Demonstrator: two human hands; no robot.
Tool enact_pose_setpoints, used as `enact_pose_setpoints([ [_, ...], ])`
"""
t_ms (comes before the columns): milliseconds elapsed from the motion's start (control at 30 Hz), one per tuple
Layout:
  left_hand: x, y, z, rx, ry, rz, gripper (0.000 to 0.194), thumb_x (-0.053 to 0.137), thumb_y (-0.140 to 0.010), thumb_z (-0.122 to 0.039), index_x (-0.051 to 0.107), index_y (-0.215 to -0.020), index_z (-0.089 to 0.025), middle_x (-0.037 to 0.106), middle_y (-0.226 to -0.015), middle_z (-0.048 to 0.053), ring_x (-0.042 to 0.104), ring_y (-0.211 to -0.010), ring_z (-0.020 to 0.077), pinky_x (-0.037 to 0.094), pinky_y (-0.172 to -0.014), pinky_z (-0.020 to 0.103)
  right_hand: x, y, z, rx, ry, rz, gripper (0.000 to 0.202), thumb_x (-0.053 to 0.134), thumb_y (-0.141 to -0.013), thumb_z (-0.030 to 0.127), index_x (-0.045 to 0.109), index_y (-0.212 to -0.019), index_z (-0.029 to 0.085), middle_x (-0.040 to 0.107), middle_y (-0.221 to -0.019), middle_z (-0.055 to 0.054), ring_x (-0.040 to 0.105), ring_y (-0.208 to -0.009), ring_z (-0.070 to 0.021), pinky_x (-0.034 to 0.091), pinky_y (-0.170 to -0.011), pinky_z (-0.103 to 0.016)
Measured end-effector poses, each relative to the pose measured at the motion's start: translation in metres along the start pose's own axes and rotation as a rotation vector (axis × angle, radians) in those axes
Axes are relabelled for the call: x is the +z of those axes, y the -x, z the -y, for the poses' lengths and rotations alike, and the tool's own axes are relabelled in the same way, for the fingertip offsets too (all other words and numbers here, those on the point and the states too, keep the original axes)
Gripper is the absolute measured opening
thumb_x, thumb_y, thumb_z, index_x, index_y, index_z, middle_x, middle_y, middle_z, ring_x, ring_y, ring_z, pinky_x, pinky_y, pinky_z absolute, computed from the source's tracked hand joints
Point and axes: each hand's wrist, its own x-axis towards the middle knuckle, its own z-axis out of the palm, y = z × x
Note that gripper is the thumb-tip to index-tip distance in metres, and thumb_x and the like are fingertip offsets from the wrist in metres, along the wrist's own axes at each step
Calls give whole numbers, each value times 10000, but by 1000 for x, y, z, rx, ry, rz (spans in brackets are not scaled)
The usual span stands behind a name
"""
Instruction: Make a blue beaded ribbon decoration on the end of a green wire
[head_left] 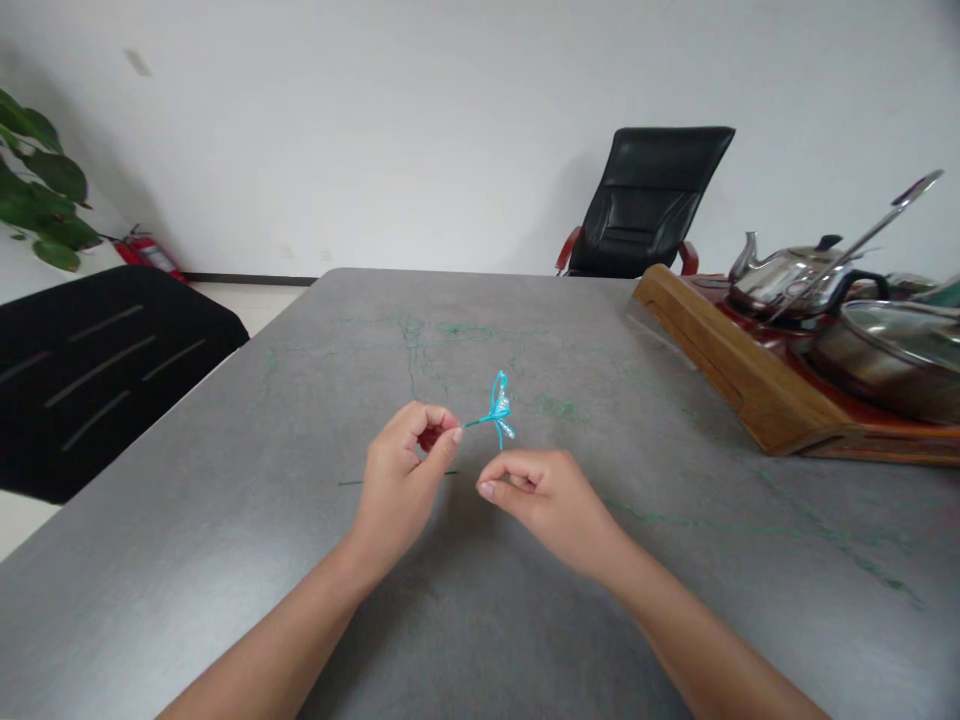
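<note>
My left hand pinches the thin stem of a small blue craft flower between thumb and forefinger. The flower points to the right, its looped petals spread and partly glittery white. Below it, my right hand is closed, thumb and forefinger pressed together close under the lowest petal. Whatever lies between those fingertips is too small or hidden to make out. A thin dark green stick lies on the grey table, its middle covered by my left hand.
At the right, a wooden tea tray carries a metal kettle and a lidded pot. A black office chair stands beyond the table, another black chair at the left, near a leafy plant.
</note>
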Motion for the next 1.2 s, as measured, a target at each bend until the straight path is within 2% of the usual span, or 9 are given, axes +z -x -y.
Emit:
enact_pose_setpoints([
  [200,0,2,3,134,-154,-6,86,560,-878,-145,592,-807,-183,562,-733,-14,523,-715,143,400,-669,262,-8,13,20,-137,100,-19,174,557,-877,202,648,-730,188,592,-638,39,527,-610,-98,341,-586,-228],
  [367,1,2,3,270,-252,63,102,577,-866,-102,605,-804,-178,585,-746,8,520,-751,161,402,-690,280,-19,17,27,-248,132,-93,178,548,-883,144,654,-748,189,606,-662,42,546,-630,-88,364,-611,-219],
  [500,2,1,3,357,-254,169,105,574,-878,-89,606,-819,-170,605,-762,18,520,-761,161,403,-704,283,-27,17,28,-252,164,-187,166,562,-882,160,676,-763,182,621,-654,37,551,-621,-93,365,-604,-229],
  [733,2,1,-3,471,-174,450,137,520,-905,-79,602,-836,-164,601,-783,29,515,-766,157,399,-714,282,-41,13,22,-221,224,-274,153,596,-866,197,709,-766,174,579,-594,40,491,-554,-88,323,-546,-234],
  [867,-1,0,-5,471,-104,533,130,517,-923,-109,600,-839,-166,607,-784,22,521,-769,146,395,-746,285,-46,7,13,-194,204,-290,156,605,-858,230,712,-759,171,483,-540,55,410,-514,-81,281,-516,-238],
  [1000,-2,-2,-5,428,-38,571,121,538,-927,-147,597,-825,-174,612,-780,10,531,-783,141,393,-761,283,-50,2,1,-119,106,-239,179,612,-847,295,709,-753,177,368,-517,65,340,-504,-88,243,-497,-247],
  [1067,-3,-2,-6,398,8,587,125,548,-925,-160,602,-814,-175,616,-777,7,536,-785,138,394,-767,281,-52,-1,-5,-83,49,-193,193,619,-835,324,700,-744,175,376,-530,60,341,-520,-94,245,-503,-248],
  [1200,-7,-2,-9,300,125,571,129,585,-907,-183,624,-784,-176,609,-758,1,540,-774,134,398,-757,269,-54,-7,-14,-34,-111,-93,199,650,-792,348,679,-715,167,490,-596,34,393,-576,-102,288,-540,-246],
])
